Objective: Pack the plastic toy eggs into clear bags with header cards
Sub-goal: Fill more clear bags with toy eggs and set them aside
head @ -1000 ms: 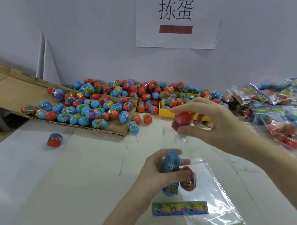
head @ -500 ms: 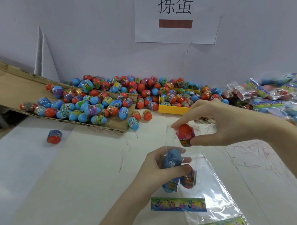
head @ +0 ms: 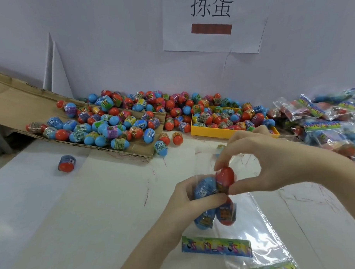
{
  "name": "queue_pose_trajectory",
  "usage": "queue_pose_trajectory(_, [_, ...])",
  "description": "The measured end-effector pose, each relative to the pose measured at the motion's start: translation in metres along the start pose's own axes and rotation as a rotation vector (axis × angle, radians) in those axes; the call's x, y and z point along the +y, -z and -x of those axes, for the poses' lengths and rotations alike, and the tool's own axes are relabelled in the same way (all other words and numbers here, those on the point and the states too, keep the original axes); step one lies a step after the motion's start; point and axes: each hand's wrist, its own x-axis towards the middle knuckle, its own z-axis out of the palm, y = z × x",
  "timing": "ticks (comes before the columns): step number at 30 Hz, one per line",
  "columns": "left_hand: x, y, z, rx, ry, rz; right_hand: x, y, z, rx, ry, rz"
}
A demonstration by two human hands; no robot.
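Observation:
My left hand grips a clear bag around a blue egg, with a blue egg and a red egg lower in the bag. My right hand pinches a red egg at the bag's mouth, right beside the blue one. The bag's colourful header card hangs at the bottom. A pile of red and blue toy eggs lies at the back.
A cardboard sheet holds part of the pile. A yellow tray is full of eggs. Packed bags lie heaped at the right. One loose egg stands at the left. More empty bags lie under my hands.
My right hand has brought the red egg down from above the bag to its mouth, next to the blue egg that my left hand holds.

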Motion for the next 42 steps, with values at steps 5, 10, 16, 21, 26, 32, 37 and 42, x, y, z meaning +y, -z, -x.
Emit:
queue_pose_trajectory(5, [0.001, -0.001, 0.001, -0.015, 0.012, 0.011, 0.005, -0.012, 0.002, 0.096, 0.051, 0.068])
queue_pose_trajectory(10, [0.000, 0.001, 0.000, 0.029, 0.044, 0.043, 0.009, -0.016, 0.000, 0.161, 0.077, 0.011])
queue_pose_trajectory(16, [0.000, 0.000, 0.000, -0.005, 0.104, 0.013, -0.001, -0.023, -0.010, 0.509, 0.035, -0.257])
queue_pose_trajectory(21, [0.000, -0.003, 0.000, -0.099, 0.205, -0.109, -0.004, -0.031, -0.022, 0.384, 0.032, -0.395])
queue_pose_trajectory(26, [0.004, -0.001, 0.003, -0.091, 0.142, -0.233, -0.002, -0.035, -0.021, 0.394, 0.067, -0.468])
queue_pose_trajectory(32, [0.006, 0.000, -0.001, 0.289, -0.195, -0.099, -0.005, -0.037, -0.020, 0.451, 0.074, -0.392])
queue_pose_trajectory(37, [0.006, 0.000, 0.000, 0.314, -0.260, -0.061, -0.007, -0.042, -0.020, 0.561, 0.088, -0.264])
queue_pose_trajectory(42, [0.005, 0.000, 0.000, 0.334, -0.271, -0.042, -0.005, -0.053, -0.016, 0.849, 0.195, 0.182])
